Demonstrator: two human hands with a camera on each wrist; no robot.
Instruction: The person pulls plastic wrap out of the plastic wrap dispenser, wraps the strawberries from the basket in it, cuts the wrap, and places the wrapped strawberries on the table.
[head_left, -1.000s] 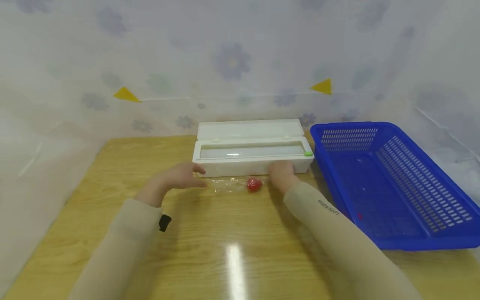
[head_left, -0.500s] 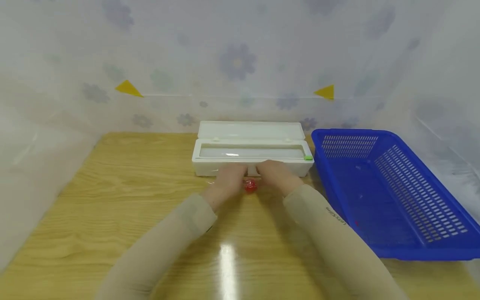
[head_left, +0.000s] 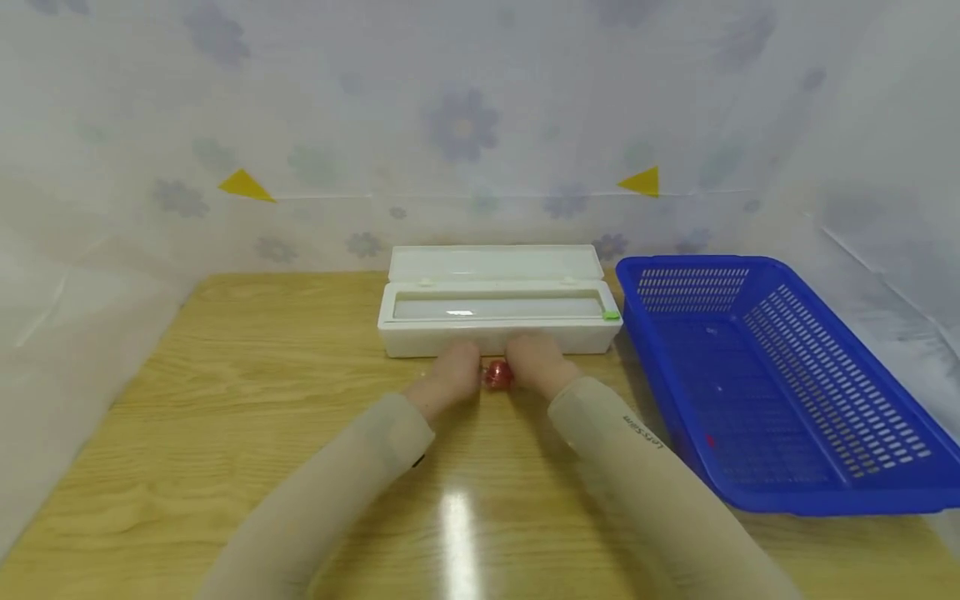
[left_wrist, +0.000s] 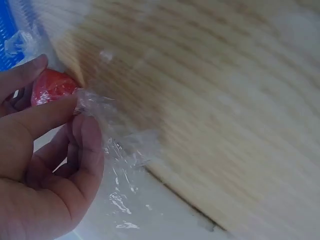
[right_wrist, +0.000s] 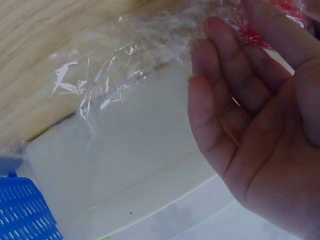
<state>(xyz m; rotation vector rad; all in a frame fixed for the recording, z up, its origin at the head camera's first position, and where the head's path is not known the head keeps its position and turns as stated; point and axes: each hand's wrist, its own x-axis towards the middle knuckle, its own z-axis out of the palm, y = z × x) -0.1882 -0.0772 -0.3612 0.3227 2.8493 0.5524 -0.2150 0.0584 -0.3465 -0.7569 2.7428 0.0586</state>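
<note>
Since a second ago, my left grip (head_left: 453, 372) has come in from the far end of the clear film (right_wrist: 132, 67) to sit right beside the red ball (left_wrist: 54, 86), while my right grip (head_left: 534, 358) has drawn nearer on its other side. Left pinches the film next to the ball; right is curled on the film opposite. I see the ball between the two, just in front of the white box (head_left: 420, 343). That box stands on the desk (head_left: 262, 375), its lid (head_left: 495, 263) raised behind. To the right I have the blue basket (head_left: 840, 497), next to the box.
</note>
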